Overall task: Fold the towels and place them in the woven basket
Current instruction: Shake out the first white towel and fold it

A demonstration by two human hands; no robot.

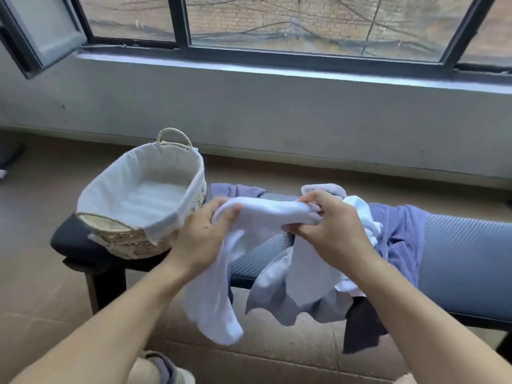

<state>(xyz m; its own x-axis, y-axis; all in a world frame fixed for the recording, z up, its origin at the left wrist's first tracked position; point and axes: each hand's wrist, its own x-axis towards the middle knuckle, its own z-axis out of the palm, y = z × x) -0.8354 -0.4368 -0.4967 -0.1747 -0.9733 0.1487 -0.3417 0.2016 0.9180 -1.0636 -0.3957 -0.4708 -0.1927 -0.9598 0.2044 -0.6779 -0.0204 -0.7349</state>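
- Both bare forearms reach forward from the bottom edge, over the floor and toward the bench [465, 245].
- The left hand [203, 234] pinches one end of a white towel [273, 212], thumb on top, fingers curled under the cloth.
- The right hand [332, 228] grips the other end, fingers bunched around the fabric; the towel's top edge stretches between the hands, the rest hanging down in front of the bench.
- Purple towels [401, 239] lie crumpled on the bench just behind the right hand.
- The woven basket [133, 239] sits on the bench's left end, lined with white cloth.
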